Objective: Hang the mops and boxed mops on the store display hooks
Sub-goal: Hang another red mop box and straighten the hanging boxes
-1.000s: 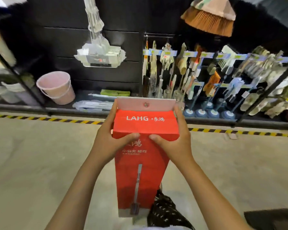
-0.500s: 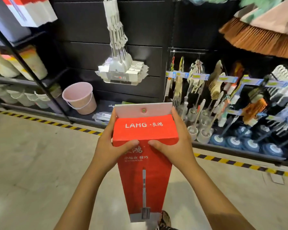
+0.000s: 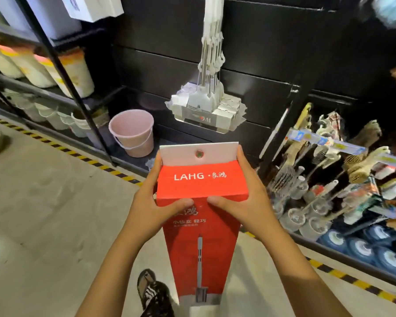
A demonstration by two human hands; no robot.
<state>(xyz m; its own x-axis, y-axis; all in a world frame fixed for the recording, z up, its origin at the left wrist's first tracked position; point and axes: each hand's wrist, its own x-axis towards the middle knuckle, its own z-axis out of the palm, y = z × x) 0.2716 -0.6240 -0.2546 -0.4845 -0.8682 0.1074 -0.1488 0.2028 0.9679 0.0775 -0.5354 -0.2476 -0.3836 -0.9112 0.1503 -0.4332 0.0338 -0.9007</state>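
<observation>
Bright red box [image 3: 201, 186] at centre, white lettering, white flap [image 3: 181, 154] up top. Pale pink bucket [image 3: 133, 133] to its left. White mops [image 3: 208, 104] above, against black wall [image 3: 169, 65]. Yellow-and-black striped tape [image 3: 121, 175] on beige floor [image 3: 44, 213]. Black-and-white zebra sandal [image 3: 153, 294] at bottom. Blue discs [image 3: 361, 248], white centres, lower right.

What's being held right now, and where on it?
Left hand and right hand grip the tall red cardboard mop box by the sides of its top end.
</observation>
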